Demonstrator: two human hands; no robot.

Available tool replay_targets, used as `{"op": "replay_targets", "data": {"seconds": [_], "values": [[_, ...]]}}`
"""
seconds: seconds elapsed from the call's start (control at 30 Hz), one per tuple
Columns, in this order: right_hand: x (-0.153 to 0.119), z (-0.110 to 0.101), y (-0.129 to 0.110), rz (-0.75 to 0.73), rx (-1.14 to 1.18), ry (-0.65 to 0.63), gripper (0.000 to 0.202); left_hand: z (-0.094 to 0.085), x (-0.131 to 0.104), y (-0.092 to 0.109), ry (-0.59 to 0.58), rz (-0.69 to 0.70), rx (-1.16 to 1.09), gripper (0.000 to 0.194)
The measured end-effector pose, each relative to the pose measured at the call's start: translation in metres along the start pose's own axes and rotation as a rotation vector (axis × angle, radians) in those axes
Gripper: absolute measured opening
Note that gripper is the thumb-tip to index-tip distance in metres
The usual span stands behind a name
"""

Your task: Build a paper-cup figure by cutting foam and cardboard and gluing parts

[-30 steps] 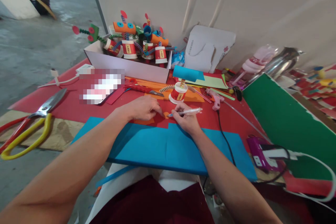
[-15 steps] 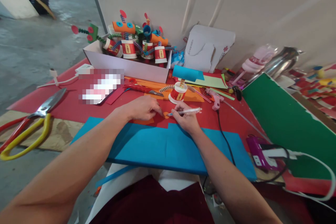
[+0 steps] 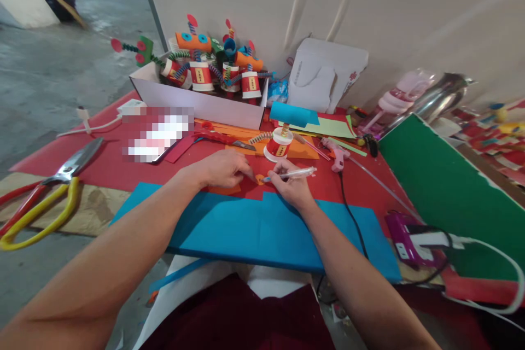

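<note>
My right hand [image 3: 292, 188] grips a clear pen [image 3: 290, 175] whose tip rests on a small orange paper piece [image 3: 260, 179] on the red table cover. My left hand [image 3: 223, 168] presses its fingertips down beside that orange piece, holding it flat. A large blue foam sheet [image 3: 262, 232] lies under my wrists, close to me. Just beyond my hands stands a paper cup figure [image 3: 279, 146] with a red label, a coiled paper spring and a blue paper top [image 3: 293, 114].
A white box [image 3: 200, 104] of several finished cup figures sits at the back. Big yellow-handled scissors [image 3: 45, 197] lie far left, red scissors [image 3: 221, 136] nearer the middle. A pink glue gun [image 3: 337, 156], its black cord, a purple device [image 3: 406, 240] and a green sheet [image 3: 443, 191] fill the right.
</note>
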State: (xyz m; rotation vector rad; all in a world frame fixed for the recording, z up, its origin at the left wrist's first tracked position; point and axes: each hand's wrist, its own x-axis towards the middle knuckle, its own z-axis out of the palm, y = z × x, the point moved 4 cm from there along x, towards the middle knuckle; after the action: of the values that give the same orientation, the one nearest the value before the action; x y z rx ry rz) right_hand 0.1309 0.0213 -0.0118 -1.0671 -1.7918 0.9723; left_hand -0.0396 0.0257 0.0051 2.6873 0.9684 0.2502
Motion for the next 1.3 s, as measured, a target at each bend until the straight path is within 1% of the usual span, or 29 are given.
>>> {"op": "replay_targets", "data": {"seconds": [0.37, 0.53, 0.73, 0.97, 1.3], "values": [[0.0009, -0.001, -0.0014, 0.003, -0.023, 0.023, 0.022, -0.0012, 0.0002, 0.001, -0.017, 0.005, 0.003, 0.046], [0.0008, -0.0006, 0.0001, 0.011, -0.007, 0.005, 0.022, -0.0024, 0.0002, 0.0018, -0.038, -0.01, 0.006, 0.047], [0.001, -0.0008, 0.0019, 0.006, -0.009, 0.025, 0.021, -0.004, 0.0, 0.003, -0.052, -0.027, 0.013, 0.046], [0.002, -0.0015, 0.003, 0.015, -0.021, 0.035, 0.021, -0.0034, -0.0006, 0.0028, -0.023, -0.023, -0.004, 0.046], [0.001, -0.0014, 0.0013, 0.027, -0.007, 0.032, 0.021, -0.0019, -0.0002, 0.0016, -0.02, -0.018, -0.003, 0.046]]}}
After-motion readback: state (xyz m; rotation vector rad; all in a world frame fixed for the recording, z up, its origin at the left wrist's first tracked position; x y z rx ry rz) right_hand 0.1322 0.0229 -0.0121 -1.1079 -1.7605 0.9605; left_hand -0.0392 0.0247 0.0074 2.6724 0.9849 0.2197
